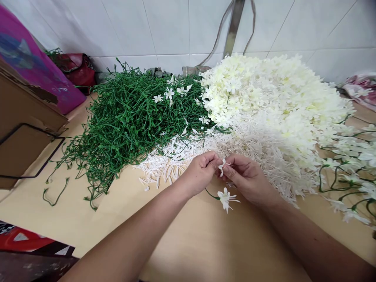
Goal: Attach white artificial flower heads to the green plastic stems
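My left hand (206, 169) and my right hand (246, 176) meet near the middle of the table, fingertips pinched together. Between them is a small white artificial flower (222, 167), its petals partly covered by my fingers. Below my hands hangs a finished-looking white flower (226, 199) on a thin green stem that runs up toward my left hand. Just beyond my fingers lies a heap of thin white stamen pieces (264, 149). Behind that, a big mound of cream-white flower heads (273, 86) rises on the right, and a tangled pile of green plastic stems (138, 105) spreads on the left.
Assembled white flowers with green stems (349, 172) lie at the right. A cardboard box (26, 129), a black wire frame (41, 172) and a pink bag (49, 74) stand at the left. One loose stem (57, 196) lies apart. A tiled wall (170, 31) closes the back.
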Motion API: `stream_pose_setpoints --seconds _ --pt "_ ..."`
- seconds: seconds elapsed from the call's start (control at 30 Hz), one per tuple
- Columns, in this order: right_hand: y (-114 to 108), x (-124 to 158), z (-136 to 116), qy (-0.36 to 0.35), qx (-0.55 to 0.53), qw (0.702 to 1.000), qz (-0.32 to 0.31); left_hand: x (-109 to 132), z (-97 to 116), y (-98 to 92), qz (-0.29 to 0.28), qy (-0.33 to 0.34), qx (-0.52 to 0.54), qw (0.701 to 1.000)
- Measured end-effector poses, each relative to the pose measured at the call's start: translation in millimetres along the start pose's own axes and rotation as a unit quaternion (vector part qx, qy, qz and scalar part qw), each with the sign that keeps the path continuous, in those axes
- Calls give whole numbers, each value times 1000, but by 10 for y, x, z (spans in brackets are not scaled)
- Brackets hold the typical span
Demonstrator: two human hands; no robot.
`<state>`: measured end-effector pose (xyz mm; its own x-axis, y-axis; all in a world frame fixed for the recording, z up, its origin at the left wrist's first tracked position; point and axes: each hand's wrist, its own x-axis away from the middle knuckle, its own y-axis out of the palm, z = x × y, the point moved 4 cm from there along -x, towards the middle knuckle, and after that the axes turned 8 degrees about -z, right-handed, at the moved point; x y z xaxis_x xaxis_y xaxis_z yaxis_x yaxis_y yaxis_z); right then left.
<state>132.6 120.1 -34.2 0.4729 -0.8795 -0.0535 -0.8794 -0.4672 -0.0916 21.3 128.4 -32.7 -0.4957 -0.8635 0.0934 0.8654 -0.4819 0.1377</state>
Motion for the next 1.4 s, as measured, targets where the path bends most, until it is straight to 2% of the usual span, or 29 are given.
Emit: stream_pose_setpoints --seconds 0.3,0.53,0.73,0.97,1.13,1.3,1.4 --pt "7 -34 -26 3 28 999 -24 45 15 -6 -4 5 -68 998" --pt "0 -40 -9 10 -120 990 -71 21 40 -5 -47 -11 4 999" --pt "0 -32 45 30 -170 980 -100 37 82 -41 -67 -13 23 997" --pt "13 -9 57 54 -187 977 -86 38 98 -51 -57 -17 0 998" --pt "24 -52 1 38 -118 990 -64 30 95 -38 -52 -24 -43 997" --pt "50 -28 -121 23 -64 997 -25 92 80 -101 15 -39 -91 995" --pt "67 -19 -155 27 -83 996 -27 88 44 -87 3 -54 -62 997"
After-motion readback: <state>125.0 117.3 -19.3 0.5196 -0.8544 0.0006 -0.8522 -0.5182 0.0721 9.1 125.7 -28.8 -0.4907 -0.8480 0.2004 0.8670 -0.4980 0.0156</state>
